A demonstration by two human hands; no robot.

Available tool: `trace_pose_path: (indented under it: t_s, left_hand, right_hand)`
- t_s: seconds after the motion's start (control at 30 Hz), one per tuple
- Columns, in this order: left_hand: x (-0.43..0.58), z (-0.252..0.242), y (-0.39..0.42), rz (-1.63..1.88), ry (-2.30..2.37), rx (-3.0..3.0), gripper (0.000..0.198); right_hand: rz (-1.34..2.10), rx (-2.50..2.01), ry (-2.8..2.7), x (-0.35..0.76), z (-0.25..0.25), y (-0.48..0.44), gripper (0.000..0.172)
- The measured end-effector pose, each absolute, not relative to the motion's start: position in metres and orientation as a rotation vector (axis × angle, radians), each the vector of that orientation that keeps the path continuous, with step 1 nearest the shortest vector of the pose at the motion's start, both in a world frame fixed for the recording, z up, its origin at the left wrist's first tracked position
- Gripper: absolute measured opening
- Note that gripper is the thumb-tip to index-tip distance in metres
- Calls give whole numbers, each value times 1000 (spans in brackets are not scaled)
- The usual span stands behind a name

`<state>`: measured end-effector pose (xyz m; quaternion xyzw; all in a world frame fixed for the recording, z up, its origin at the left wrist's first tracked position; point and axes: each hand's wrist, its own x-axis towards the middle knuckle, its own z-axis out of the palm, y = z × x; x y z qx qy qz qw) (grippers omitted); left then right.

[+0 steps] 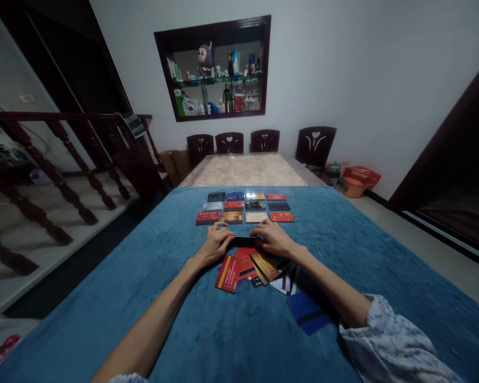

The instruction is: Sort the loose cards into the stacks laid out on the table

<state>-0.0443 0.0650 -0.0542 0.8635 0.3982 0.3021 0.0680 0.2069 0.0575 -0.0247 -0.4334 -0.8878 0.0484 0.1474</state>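
My left hand (216, 242) and my right hand (274, 238) are closed on opposite ends of a dark card (244, 241), tilted so that little of its face shows. Just beyond my fingers, stacks of cards stand in three rows; the nearest row has a dark red stack (207, 217), a gold stack (231, 217), a cream stack (256, 217) and an orange-red stack (281, 217). Below my hands lies a loose overlapping pile, with a red striped card (228, 274) and a gold card (265, 267) on top. Blue cards (308, 313) lie by my right forearm.
A blue cloth (143, 298) covers the near part of the table, and a patterned surface (247, 169) shows beyond it. Several dark chairs (229, 143) stand at the far end. Wooden railings (64, 175) run along the left; an orange bucket (353, 184) sits at right.
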Motion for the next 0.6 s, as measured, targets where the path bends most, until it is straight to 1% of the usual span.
trace_pose_path:
  t_s: [0.23, 0.6]
  left_hand:
    - [-38, -55, 66, 1064, 1247, 2502, 19]
    - [-36, -62, 68, 1066, 1300, 2433, 19]
  right_hand:
    - [113, -1383, -2447, 204, -29, 57, 20]
    - [87, -1453, -2407, 203, -32, 56, 16]
